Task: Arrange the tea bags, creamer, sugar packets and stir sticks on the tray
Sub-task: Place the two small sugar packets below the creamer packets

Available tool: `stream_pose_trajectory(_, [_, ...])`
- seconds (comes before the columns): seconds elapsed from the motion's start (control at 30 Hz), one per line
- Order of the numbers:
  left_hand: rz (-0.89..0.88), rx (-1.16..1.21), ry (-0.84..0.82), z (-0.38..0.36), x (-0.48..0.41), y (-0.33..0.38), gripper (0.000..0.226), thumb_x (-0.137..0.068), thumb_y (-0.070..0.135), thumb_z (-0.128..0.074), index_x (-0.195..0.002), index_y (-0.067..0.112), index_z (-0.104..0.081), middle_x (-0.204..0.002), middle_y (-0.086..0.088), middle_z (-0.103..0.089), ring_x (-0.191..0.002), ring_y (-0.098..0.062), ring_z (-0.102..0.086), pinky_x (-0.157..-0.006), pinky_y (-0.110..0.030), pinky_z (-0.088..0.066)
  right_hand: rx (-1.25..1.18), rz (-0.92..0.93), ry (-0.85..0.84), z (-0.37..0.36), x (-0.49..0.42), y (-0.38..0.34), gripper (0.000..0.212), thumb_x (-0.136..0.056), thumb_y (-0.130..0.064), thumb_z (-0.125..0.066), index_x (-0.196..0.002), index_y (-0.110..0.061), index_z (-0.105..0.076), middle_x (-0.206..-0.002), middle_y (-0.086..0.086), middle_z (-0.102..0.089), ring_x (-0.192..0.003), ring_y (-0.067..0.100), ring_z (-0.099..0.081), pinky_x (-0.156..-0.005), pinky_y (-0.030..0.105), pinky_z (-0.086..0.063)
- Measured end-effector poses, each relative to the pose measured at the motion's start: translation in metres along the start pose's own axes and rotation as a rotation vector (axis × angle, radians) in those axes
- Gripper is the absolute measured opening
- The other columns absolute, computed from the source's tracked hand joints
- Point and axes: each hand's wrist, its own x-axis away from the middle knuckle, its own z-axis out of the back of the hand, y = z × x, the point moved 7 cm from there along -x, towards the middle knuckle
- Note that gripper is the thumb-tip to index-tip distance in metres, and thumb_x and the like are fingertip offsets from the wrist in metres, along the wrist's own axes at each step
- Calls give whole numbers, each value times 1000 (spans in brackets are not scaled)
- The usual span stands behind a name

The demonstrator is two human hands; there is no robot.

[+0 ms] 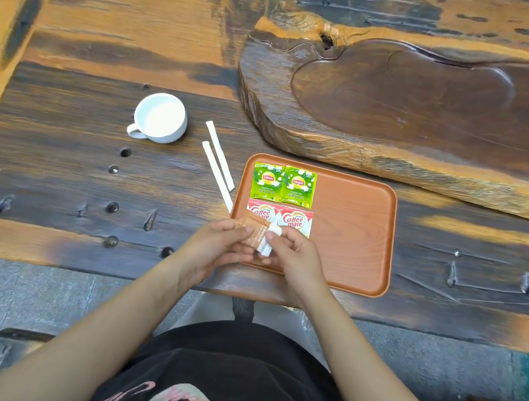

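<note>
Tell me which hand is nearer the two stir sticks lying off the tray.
Left. The left hand sits just below the stir sticks' near ends, at the tray's left edge. The right hand is further right, over the tray.

The bench (73, 149) is made of dark, weathered wood, its rough grain marked by knots, holes and worn orange patches. The carved slab (424, 121) is seen as raw-edged wood with a smoother, matt brown hollow. The tray (353, 242) shows a smooth, satin wood-grain finish, possibly laminate. The tea bags (283, 184) and creamer packets (296, 221) are wrapped in glossy printed foil or paper. The stir sticks (218, 165) are sheathed in matt white paper. The cup (160, 118) is glazed white ceramic.
</note>
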Motion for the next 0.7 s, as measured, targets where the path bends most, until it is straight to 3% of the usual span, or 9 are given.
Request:
stream_pose_trajectory(0.1, [-28, -57, 28, -5, -3, -2, 7, -87, 5, -58, -84, 6, -64, -66, -5, -70, -52, -9, -66, -52, -16, -56, 15, -11, 16, 15, 2, 3, 19, -90, -4, -57, -77, -17, -63, -63, -1, -64, -49, 4, -58, -49, 15, -50])
stream_pose_trajectory(0.27, [-143, -429, -7, -18, -3, -2, 8, -85, 8, -62, -83, 12, -68, -67, -2, -64, -56, -7, -60, -56, -14, -54, 213, 16, -62, 25, 9, 0, 16, -85, -6, -64, -96, -18, -62, -77, -4, -63, -61, -2, -57, -57, 10, -45])
stream_pose_trajectory(0.33, [-131, -425, -34, -24, -4, -4, 9, -87, 12, -61, -91, 8, -68, -75, -4, -65, -61, -6, -62, -63, -18, -56, 219, 16, -114, 22, 11, -4, 18, -84, -3, -65, -96, -16, -63, -78, -3, -64, -61, -1, -57, -55, 11, -44])
stream_pose_trajectory(0.4, [-68, -299, -43, -27, -4, -11, 15, -88, 17, -59, -97, 7, -65, -84, -6, -67, -67, -9, -65, -71, -23, -57, 167, 8, -27, 28, 9, -5, 18, -84, 0, -64, -84, -17, -61, -78, 4, -62, -62, 6, -57, -53, 17, -47])
stream_pose_trajectory(0.53, [39, -246, -92, -30, -1, -29, 22, -87, 13, -60, -109, 7, -59, -91, -6, -69, -80, -15, -68, -76, -26, -59, 55, -58, 129, 36, 8, 6, 20, -79, -6, -64, -70, -18, -51, -77, 8, -57, -78, 22, -54, -76, 43, -46])
stream_pose_trajectory(0.7, [-51, -470, -21, -27, -3, -26, 11, -87, 7, -60, -96, 12, -62, -74, -4, -62, -51, 0, -59, -55, -11, -52, 218, -73, 58, 36, 12, 12, 18, -85, -7, -63, -78, -20, -54, -75, -1, -60, -66, 10, -55, -60, 21, -44])
